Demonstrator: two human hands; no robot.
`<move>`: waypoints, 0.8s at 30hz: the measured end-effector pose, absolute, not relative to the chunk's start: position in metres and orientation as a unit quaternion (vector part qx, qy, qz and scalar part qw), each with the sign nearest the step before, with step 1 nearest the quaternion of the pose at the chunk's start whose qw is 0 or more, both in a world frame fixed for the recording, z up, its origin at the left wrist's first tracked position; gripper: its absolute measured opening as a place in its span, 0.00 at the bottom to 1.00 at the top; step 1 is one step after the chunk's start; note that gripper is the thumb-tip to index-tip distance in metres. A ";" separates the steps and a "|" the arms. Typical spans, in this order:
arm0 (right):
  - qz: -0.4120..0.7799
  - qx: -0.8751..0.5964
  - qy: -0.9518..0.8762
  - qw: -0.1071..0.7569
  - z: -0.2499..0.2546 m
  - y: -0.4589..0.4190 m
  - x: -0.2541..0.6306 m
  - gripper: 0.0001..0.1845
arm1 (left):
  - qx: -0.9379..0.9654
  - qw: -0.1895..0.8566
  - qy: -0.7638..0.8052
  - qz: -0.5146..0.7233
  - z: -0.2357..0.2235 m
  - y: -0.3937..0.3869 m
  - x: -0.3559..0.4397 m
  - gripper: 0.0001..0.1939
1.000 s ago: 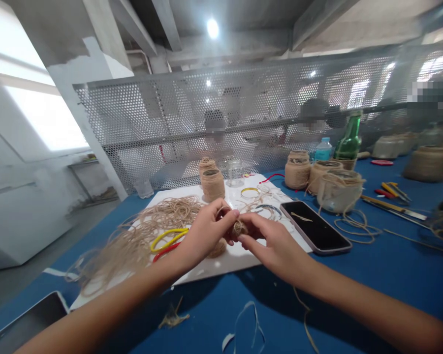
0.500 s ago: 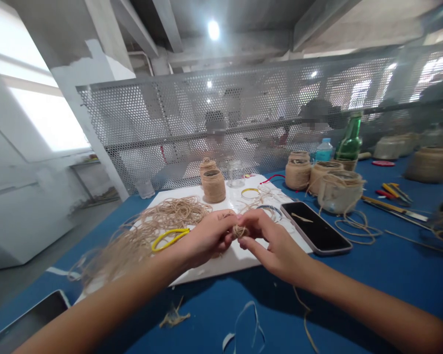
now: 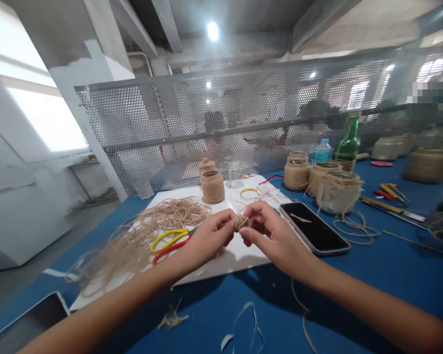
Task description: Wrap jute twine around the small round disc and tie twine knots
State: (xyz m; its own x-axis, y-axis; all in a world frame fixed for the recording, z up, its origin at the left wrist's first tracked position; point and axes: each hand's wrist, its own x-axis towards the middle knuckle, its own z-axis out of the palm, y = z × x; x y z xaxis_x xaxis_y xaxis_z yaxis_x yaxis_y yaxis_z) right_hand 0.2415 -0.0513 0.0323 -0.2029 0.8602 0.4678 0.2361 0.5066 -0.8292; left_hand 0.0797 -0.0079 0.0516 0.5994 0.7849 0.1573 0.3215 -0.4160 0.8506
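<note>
A small knotted bundle of twine [image 3: 242, 223] is pinched between my two hands above the white board [image 3: 221, 268]. My left hand [image 3: 216, 231] grips its left side with thumb and fingers closed. On the other side, the thumb and bent fingers of my right hand [image 3: 268, 231] hold it too. Under my left wrist lie scissors [image 3: 170, 238] with one yellow and one red handle, their blades partly hidden. A loose heap of twine [image 3: 177, 211] spreads to the left of my hands.
Twine-wrapped jars [image 3: 213, 187] and a clear glass jar [image 3: 235, 174] stand behind. On the right are a phone [image 3: 313, 228], a half-wrapped jar [image 3: 337, 191], a green bottle [image 3: 349, 140] and a yellow cutter [image 3: 387, 209]. A perforated metal screen [image 3: 151, 123] closes off the back.
My left hand has shifted slightly up, uncovering the red scissor handle. My right hand has risen a little, and the twine bundle is higher between the fingers.
</note>
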 end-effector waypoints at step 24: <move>0.261 -0.420 -0.812 0.310 0.030 -0.046 0.247 0.04 | 0.912 0.055 0.353 0.201 0.064 -0.006 0.067 0.09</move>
